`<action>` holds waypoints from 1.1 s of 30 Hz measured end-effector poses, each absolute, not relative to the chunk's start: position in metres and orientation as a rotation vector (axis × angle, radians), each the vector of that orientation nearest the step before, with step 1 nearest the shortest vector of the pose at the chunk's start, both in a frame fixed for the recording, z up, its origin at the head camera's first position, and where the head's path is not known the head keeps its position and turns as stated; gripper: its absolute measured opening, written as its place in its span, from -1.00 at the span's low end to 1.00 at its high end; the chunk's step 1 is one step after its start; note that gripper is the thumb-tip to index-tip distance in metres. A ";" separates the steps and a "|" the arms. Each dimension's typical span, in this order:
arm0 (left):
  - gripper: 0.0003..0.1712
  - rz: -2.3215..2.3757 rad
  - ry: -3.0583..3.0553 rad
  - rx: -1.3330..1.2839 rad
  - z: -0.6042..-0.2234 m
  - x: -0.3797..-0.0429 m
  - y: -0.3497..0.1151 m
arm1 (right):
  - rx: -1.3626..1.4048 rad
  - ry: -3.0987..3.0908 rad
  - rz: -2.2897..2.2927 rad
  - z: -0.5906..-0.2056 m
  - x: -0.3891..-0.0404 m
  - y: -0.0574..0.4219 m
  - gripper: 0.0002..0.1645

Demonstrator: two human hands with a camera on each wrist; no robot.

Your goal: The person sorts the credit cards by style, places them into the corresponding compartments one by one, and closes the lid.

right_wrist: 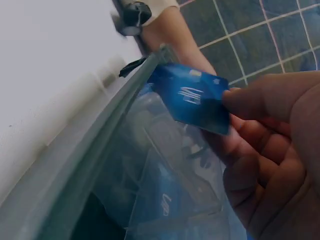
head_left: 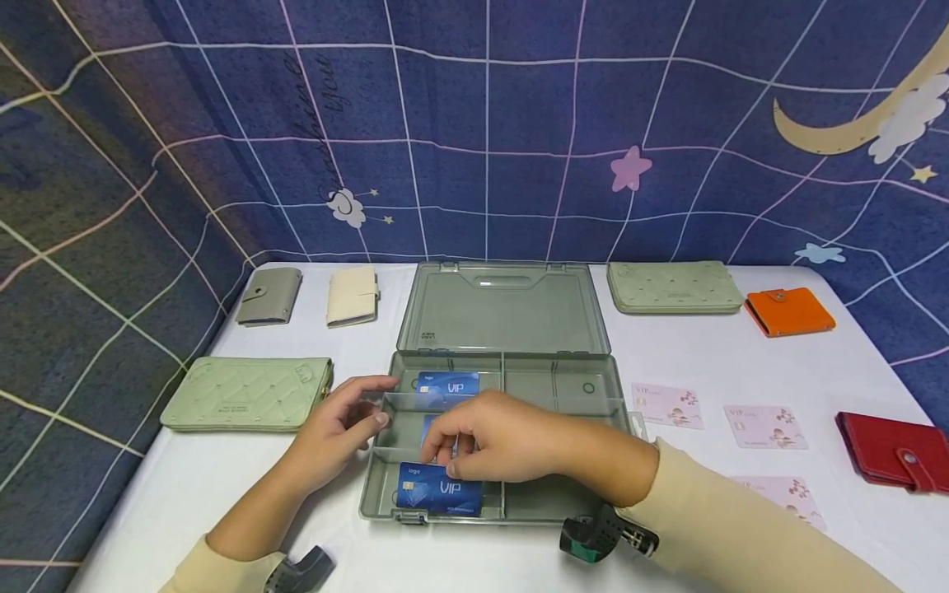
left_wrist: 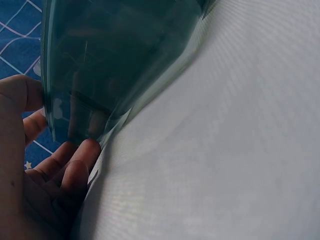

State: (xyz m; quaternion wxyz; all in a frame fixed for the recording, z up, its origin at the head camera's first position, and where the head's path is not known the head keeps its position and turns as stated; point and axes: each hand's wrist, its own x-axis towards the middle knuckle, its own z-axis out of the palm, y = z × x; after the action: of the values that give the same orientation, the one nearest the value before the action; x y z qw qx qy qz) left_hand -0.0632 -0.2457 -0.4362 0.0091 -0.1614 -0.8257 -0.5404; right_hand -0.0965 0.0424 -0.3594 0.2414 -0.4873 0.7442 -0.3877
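Observation:
A grey-green see-through divided plastic box (head_left: pixel 559 499) has its lid (head_left: pixel 504 315) folded back. My left hand (head_left: pixel 335 432) holds the box's left side, thumb and forefinger at the rim; in the left wrist view other fingers (left_wrist: pixel 75 175) lie against the outer wall. My right hand (head_left: pixel 489 441) reaches over the left compartments. Its thumb and fingers pinch a blue VIP card (right_wrist: pixel 192 97) by one edge, tilted above the front left compartment. Another blue VIP card (head_left: pixel 448 385) sits in the back left compartment. A third (head_left: pixel 427 427) in the middle left one is mostly hidden by the hand.
Pink VIP cards (head_left: pixel 667 406) lie right of the box. Green wallets (head_left: pixel 245 395) stand at left and back right. A grey card holder (head_left: pixel 269 296) and a cream one (head_left: pixel 352 296) are back left; an orange one (head_left: pixel 792 311) and a red one (head_left: pixel 893 451) lie right.

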 end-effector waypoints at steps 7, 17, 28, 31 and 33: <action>-0.48 -1.680 -2.569 -0.524 -0.435 -0.063 -0.245 | -1.403 2.045 -0.889 -0.355 -0.092 0.040 -0.69; -0.49 -1.678 -2.588 -0.503 -0.435 -0.062 -0.245 | -1.412 2.062 -0.804 -0.351 -0.094 0.040 -0.67; -0.49 -1.654 -2.595 -0.506 -0.434 -0.063 -0.245 | -1.360 1.963 -1.030 -0.349 -0.095 0.063 -0.57; -0.48 -1.659 -2.598 -0.509 -0.435 -0.063 -0.245 | -1.375 1.985 -1.101 -0.350 -0.094 0.075 -0.60; -0.48 -1.662 -2.602 -0.510 -0.435 -0.063 -0.246 | -1.375 2.008 -1.155 -0.351 -0.093 0.086 -0.62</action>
State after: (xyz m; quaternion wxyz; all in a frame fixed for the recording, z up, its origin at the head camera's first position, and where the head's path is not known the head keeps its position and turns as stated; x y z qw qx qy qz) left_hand -0.0626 -0.2461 -0.4353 0.0063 -0.1631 -0.8314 -0.5311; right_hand -0.0927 0.0858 -0.3507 0.2220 -0.4976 0.7270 -0.4180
